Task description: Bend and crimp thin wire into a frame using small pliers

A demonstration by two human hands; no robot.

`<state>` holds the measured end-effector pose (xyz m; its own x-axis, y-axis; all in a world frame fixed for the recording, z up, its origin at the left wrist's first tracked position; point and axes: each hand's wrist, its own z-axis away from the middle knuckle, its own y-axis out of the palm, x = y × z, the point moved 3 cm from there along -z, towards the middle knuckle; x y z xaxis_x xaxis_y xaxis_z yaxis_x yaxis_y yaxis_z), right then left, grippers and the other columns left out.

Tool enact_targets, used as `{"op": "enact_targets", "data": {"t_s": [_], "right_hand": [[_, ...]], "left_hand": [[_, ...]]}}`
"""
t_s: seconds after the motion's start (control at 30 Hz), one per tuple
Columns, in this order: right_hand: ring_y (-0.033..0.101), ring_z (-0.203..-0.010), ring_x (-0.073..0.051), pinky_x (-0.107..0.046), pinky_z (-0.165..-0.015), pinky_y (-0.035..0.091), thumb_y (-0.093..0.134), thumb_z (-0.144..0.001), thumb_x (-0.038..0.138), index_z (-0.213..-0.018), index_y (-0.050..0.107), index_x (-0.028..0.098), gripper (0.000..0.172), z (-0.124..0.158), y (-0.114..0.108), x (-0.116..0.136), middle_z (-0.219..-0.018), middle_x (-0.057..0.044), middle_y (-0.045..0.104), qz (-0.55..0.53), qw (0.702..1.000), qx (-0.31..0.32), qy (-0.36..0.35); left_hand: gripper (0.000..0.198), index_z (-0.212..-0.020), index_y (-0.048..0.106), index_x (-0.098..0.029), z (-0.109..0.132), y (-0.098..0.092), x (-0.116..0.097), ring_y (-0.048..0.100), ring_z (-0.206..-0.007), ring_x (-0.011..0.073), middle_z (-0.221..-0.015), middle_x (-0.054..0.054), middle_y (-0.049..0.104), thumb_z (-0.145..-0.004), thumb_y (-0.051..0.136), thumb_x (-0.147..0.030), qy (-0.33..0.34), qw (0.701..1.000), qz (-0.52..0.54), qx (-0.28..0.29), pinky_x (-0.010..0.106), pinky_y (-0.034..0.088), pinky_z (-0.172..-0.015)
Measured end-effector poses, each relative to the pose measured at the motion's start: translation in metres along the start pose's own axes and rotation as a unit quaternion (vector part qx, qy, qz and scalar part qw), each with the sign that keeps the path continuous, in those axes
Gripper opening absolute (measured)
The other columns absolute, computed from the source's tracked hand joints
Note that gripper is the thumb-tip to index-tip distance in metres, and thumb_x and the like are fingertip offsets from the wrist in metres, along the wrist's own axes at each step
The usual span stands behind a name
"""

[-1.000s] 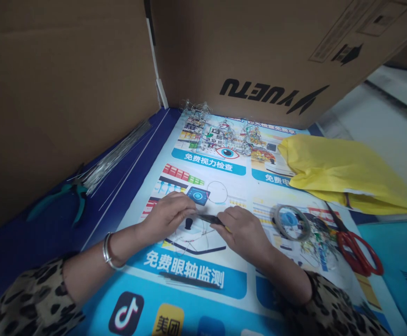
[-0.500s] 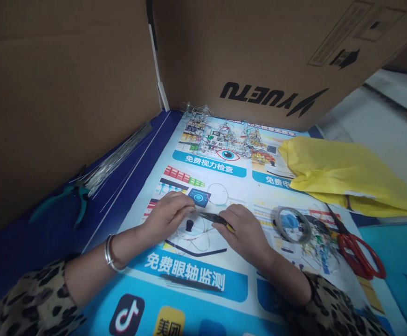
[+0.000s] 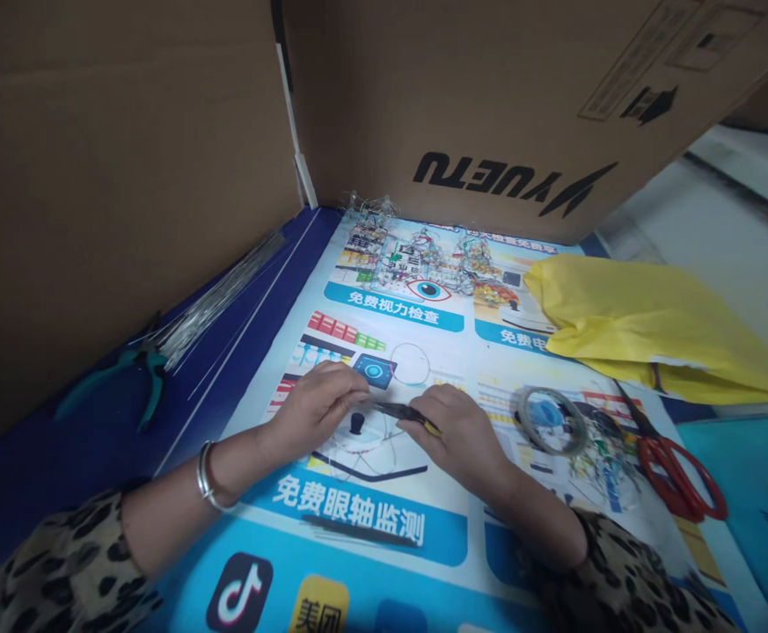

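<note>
My right hand (image 3: 457, 432) is closed around dark pliers (image 3: 400, 411) with a bit of yellow on the handle. The jaws point left, close to the fingertips of my left hand (image 3: 321, 403). My left hand is pinched shut on thin wire, most of it hidden by the fingers. Below and between the hands, thin wire loops (image 3: 384, 453) curve over the printed sheet. Just beyond the hands lies a round wire ring (image 3: 411, 364).
Red-handled scissors (image 3: 683, 479), a tape roll (image 3: 552, 422) and a yellow bag (image 3: 661, 325) lie right. Teal pliers (image 3: 149, 387) and straight wires (image 3: 215, 303) lie left. Tangled wire pieces (image 3: 427, 251) sit at the back before a cardboard wall (image 3: 489, 88).
Both hands stay nearly in place. The plier tips have shifted very slightly, and the whole view has moved a little.
</note>
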<state>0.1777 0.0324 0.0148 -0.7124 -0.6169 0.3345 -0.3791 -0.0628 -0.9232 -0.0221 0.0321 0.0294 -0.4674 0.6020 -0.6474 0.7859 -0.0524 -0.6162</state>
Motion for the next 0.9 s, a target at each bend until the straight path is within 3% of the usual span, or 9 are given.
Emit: {"op": "enact_targets", "data": {"t_s": [0.63,0.9], "right_hand": [[0.052,-0.071,-0.016,-0.027,-0.065,0.036,0.048,-0.087,0.040,-0.074,0.059,0.018,0.028,0.0009,-0.0006,0.0028,-0.071,-0.003,0.060,0.044,0.998,-0.027,-0.030],[0.051,-0.077,-0.018,-0.028,-0.069,0.037,0.049,-0.086,0.042,-0.079,0.060,0.018,0.027,0.0007,0.0003,-0.0015,-0.077,-0.005,0.059,0.033,0.999,-0.017,0.029]], "left_hand": [[0.016,-0.083,0.058,-0.017,-0.0008,0.0000,-0.0013,0.055,-0.072,0.0146,-0.073,0.004,0.062,-0.090,0.045,-0.023,0.008,1.000,-0.004,0.010,0.030,0.045,-0.068],[0.013,-0.083,0.057,-0.018,0.0003,-0.0014,-0.0003,0.054,-0.072,0.0139,-0.074,0.002,0.062,-0.089,0.046,-0.020,-0.012,0.999,-0.031,-0.010,0.029,0.043,-0.068]]}}
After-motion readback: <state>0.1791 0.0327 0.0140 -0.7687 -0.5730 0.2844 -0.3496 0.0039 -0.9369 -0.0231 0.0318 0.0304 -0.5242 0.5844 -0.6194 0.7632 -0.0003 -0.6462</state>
